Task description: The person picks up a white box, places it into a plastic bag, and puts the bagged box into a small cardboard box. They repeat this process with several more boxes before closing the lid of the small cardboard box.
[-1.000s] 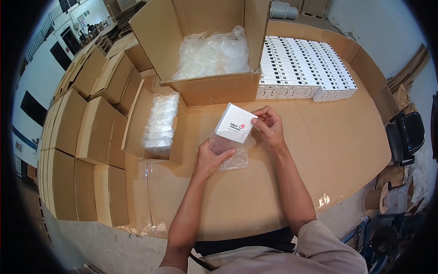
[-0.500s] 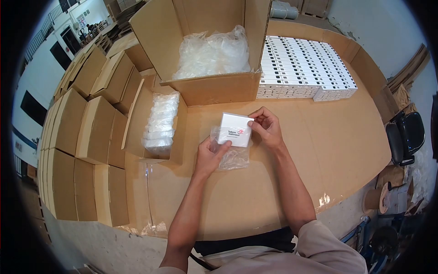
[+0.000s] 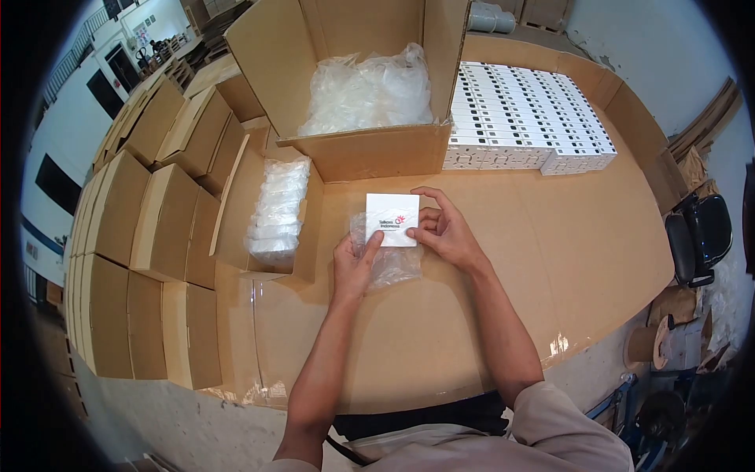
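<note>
A flat white square box (image 3: 392,208) with red and black print stands tilted in front of me, its lower part in a clear plastic bag (image 3: 399,270). My left hand (image 3: 351,265) is closed on the box and bag at the lower left, thumb across the front. At the right edge, my right hand (image 3: 449,233) pinches the box with its thumb near the lower corner, the index finger reaching to the top corner. To the left, an open carton (image 3: 307,256) contains a row of plastic-wrapped boxes (image 3: 277,208).
Behind my hands, a large open carton (image 3: 366,153) is filled with clear plastic bags (image 3: 366,90). Rows of white boxes (image 3: 527,118) are stacked at the back right. Brown cartons (image 3: 110,315) pile up at the left. Cardboard covers the table (image 3: 550,275).
The box and both hands have shifted slightly left. My right hand has slid from the box's upper right corner down its right edge, and the box looks more upright.
</note>
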Demonstrator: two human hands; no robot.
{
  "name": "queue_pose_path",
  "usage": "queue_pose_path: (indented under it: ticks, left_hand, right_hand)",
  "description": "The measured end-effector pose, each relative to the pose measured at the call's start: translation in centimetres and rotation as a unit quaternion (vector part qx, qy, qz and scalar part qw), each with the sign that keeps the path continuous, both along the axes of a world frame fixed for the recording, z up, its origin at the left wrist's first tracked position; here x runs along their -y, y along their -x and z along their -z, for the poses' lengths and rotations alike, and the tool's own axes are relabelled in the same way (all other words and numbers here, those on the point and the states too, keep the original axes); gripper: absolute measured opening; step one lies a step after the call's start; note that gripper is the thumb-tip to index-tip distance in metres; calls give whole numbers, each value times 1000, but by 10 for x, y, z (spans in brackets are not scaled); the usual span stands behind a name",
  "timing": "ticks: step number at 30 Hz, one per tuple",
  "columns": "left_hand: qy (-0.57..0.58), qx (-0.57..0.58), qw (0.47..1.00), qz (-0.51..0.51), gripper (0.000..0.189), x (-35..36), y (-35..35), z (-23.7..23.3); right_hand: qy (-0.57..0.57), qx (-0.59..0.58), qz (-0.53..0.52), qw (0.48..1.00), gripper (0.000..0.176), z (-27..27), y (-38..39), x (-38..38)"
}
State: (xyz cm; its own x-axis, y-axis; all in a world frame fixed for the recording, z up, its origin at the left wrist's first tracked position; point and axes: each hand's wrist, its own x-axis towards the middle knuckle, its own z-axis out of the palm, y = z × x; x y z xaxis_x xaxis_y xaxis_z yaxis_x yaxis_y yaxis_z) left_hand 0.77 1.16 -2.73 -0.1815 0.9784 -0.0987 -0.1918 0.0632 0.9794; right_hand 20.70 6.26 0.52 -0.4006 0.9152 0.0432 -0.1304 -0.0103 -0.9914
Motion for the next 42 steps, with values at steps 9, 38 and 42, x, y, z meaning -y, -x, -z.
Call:
queue_pose_path:
  ticks: [9,38,42]
  left_hand:
    - [-18,-6,1000,21,29,0,2,-4]
    - [-140,10,990,9,22,2,1,0]
    - [-115,4,993,11,21,3,5,-5]
  right_hand:
    - [-34,-16,9,999,49,0,-3,-1]
    - [-14,-131,127,983,34,-27,6,23]
    - [-67,-24,61,996,38,-22,2,23]
